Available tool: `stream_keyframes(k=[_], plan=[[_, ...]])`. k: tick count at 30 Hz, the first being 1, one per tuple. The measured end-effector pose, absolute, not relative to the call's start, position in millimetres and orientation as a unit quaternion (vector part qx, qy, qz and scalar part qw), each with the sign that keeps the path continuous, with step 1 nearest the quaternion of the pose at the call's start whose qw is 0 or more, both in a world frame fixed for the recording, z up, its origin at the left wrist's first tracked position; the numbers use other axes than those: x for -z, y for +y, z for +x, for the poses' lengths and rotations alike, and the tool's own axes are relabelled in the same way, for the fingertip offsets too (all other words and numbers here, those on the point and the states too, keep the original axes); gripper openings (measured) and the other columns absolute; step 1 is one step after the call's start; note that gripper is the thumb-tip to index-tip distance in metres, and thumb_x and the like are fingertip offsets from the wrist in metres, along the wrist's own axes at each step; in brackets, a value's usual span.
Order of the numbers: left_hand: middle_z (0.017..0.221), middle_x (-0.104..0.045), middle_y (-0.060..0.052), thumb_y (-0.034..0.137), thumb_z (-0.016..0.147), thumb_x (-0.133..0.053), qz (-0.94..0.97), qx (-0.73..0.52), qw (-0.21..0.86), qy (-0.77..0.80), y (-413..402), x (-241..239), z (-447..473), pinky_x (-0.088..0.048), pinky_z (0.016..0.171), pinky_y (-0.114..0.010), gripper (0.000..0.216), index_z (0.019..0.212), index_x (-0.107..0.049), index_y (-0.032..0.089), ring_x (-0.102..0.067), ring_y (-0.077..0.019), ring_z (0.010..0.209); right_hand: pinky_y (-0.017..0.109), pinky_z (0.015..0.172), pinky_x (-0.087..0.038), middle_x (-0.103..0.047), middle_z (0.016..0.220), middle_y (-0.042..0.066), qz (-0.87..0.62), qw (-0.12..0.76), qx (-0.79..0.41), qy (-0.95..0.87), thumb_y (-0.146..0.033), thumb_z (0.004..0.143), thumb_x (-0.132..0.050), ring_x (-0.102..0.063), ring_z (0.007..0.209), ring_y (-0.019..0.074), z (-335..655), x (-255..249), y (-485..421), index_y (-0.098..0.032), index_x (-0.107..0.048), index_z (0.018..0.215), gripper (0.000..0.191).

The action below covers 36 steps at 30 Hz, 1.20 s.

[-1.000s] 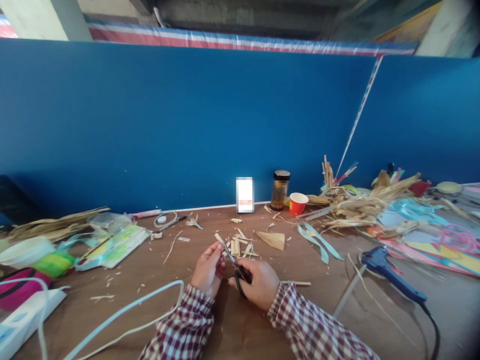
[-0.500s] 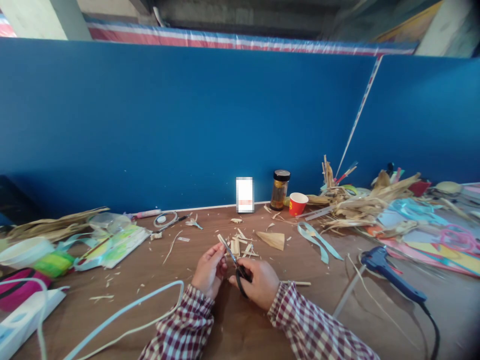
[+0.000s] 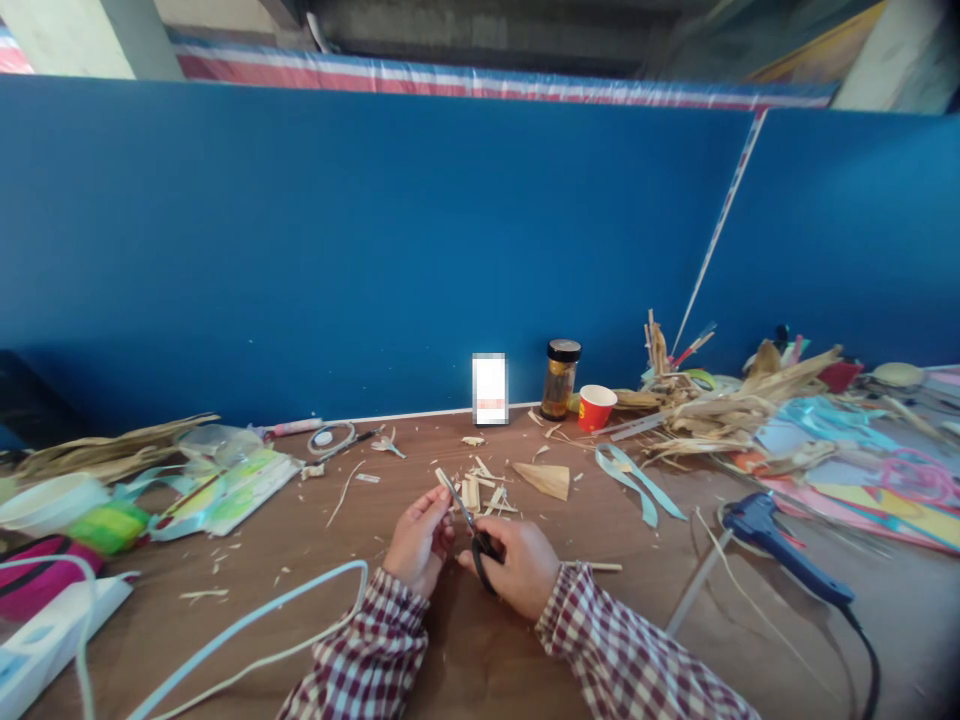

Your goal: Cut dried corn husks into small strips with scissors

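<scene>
Between thumb and fingers, my left hand [image 3: 418, 540] pinches a small pale strip [image 3: 442, 478], which looks like dried husk. My right hand [image 3: 521, 562] is wrapped round the black handles of a pair of scissors [image 3: 482, 548]. The blades point up and to the left, against or right beside the strip; whether they touch it I cannot tell. Just beyond both hands lies a loose heap of cut husk pieces [image 3: 471, 494]. A broader, pointed piece of husk [image 3: 551, 480] rests to the right of the heap.
A blue glue gun [image 3: 784, 550] with a black cord lies at the right. A lidded jar [image 3: 559, 382] and a red paper cup [image 3: 596, 409] stand by the blue partition [image 3: 390, 240]. Light blue ribbon [image 3: 634, 488] is on the table. A white power strip [image 3: 64, 640] and cables occupy the left front.
</scene>
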<state>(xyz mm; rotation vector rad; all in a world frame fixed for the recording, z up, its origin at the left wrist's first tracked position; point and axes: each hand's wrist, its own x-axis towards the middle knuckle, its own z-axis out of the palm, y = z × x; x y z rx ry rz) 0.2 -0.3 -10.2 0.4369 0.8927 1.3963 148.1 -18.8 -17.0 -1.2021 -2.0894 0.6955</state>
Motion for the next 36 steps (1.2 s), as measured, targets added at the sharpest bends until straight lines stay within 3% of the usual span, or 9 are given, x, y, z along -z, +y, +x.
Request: stream_keyframes(k=[15, 23, 30, 33, 36], plan=[[0.05, -0.048, 0.007, 0.018, 0.061, -0.073, 0.198, -0.611, 0.656, 0.395, -2, 8, 1, -0.038, 0.039, -0.009, 0.022, 0.074, -0.055, 0.013, -0.042, -0.0012, 0.04, 0.018, 0.046, -0.023, -0.043, 0.053, -0.006, -0.461, 0.31, -0.264, -0.788, -0.039, 0.078, -0.052, -0.037, 0.05, 0.008, 148, 17, -19, -0.02, -0.059, 0.072, 0.021], [0.051, -0.048, 0.007, 0.021, 0.061, -0.073, 0.206, -0.602, 0.658, 0.403, -3, 7, 1, -0.036, 0.038, -0.01, 0.023, 0.073, -0.055, 0.014, -0.042, -0.0016, 0.041, 0.018, 0.044, -0.027, -0.046, 0.052, -0.005, -0.471, 0.342, -0.311, -0.751, -0.039, 0.078, -0.052, -0.038, 0.047, 0.0085, 146, 20, -15, -0.018, -0.059, 0.08, 0.022], [0.063, -0.057, 0.003, 0.019, 0.064, -0.069, 0.209, -0.612, 0.624, 0.439, -1, 7, -3, -0.041, 0.042, -0.013, 0.017, 0.076, -0.059, 0.014, -0.048, -0.0034, 0.045, 0.018, 0.046, -0.031, -0.05, 0.056, -0.003, -0.485, 0.374, -0.309, -0.727, -0.04, 0.079, -0.051, -0.043, 0.05, 0.0095, 149, 20, -12, -0.019, -0.058, 0.088, 0.024], [0.063, -0.06, 0.001, 0.021, 0.065, -0.068, 0.27, -0.591, 0.569, 0.504, 5, 10, -15, -0.038, 0.041, -0.015, 0.017, 0.079, -0.062, 0.014, -0.048, -0.0051, 0.045, 0.019, 0.047, -0.033, -0.053, 0.057, -0.003, -0.487, 0.383, -0.304, -0.723, -0.042, 0.079, -0.05, -0.046, 0.051, 0.0102, 152, 17, -10, -0.019, -0.058, 0.089, 0.026], [0.063, -0.064, -0.002, 0.026, 0.064, -0.066, 0.405, -0.541, 0.404, 0.616, 14, 16, -32, -0.041, 0.048, -0.02, 0.02, 0.081, -0.066, 0.015, -0.051, -0.0099, 0.049, 0.019, 0.049, -0.035, -0.057, 0.061, -0.002, -0.484, 0.39, -0.319, -0.715, -0.041, 0.08, -0.049, -0.05, 0.053, 0.0108, 155, 17, -7, -0.02, -0.057, 0.091, 0.026]])
